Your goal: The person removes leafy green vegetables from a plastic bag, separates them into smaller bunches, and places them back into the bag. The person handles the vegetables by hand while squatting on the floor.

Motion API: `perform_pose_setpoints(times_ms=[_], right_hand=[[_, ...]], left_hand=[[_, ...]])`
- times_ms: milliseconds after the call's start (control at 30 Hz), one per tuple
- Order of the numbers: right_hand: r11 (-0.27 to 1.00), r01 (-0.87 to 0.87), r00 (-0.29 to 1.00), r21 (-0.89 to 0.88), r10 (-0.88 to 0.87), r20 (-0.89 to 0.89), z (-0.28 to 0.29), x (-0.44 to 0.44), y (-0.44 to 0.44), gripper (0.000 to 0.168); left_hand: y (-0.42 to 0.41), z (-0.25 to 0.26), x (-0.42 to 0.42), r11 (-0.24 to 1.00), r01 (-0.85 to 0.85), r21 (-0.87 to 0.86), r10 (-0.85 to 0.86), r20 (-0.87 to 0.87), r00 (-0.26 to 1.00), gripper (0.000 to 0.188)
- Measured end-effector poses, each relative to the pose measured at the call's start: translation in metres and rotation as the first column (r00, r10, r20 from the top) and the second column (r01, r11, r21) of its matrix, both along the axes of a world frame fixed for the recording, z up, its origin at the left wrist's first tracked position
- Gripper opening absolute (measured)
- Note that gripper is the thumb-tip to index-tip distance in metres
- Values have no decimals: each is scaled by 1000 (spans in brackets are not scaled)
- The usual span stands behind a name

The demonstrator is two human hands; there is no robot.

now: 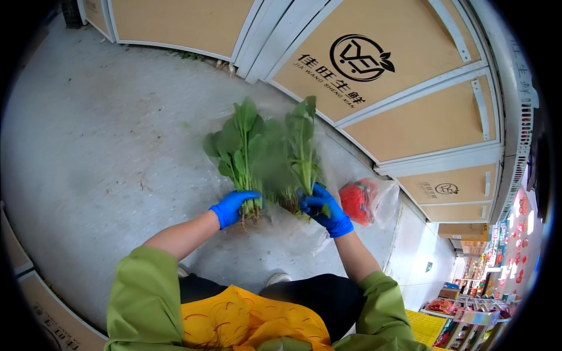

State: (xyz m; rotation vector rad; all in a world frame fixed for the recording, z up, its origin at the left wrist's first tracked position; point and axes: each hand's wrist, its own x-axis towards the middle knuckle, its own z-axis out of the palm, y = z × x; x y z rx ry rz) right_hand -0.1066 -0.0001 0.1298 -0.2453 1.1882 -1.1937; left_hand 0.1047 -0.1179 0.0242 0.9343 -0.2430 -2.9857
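My left hand (234,208), in a blue glove, grips a bunch of leafy greens (243,149) by the stems just above the muddy roots. A blue glove also covers my right hand (323,208), whose fingers close on the lower stems of a smaller bunch of greens (304,158). Between the two bunches more greens with roots lie on a clear plastic bag (290,234) on the floor; a blurred patch hides part of their leaves. To the right of my right hand, red material (358,202) sits in a clear plastic bag.
Tan cabinet panels with white frames (421,118) line the far and right sides, some bearing writing. Another panel (52,311) stands at lower left. The grey floor (109,131) has dirt marks. Stocked shop shelves (474,307) and a yellow crate (426,327) are at lower right.
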Motion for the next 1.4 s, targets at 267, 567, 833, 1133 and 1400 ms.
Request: perform_pose_setpoints(times_ms=[267, 567, 833, 1133, 1400], right_hand=[[982, -148, 978, 115, 162, -130, -64, 18, 10, 29], [971, -234, 945, 46, 238, -224, -68, 42, -5, 39], [995, -100, 949, 7, 98, -301, -64, 56, -11, 26], [999, 32, 534, -3, -20, -845, -91, -25, 29, 25], [896, -172, 385, 409, 443, -809, -60, -82, 59, 23]], left_hand=[[5, 1, -2, 999, 20, -41, -19, 23, 1000, 28], [7, 9, -1, 1000, 25, -8, -25, -119, 993, 38], [8, -12, 9, 999, 41, 25, -40, -38, 998, 36], [4, -28, 16, 1000, -21, 8, 21, 59, 998, 24], [5, -24, 10, 999, -23, 47, 22, 27, 999, 24]])
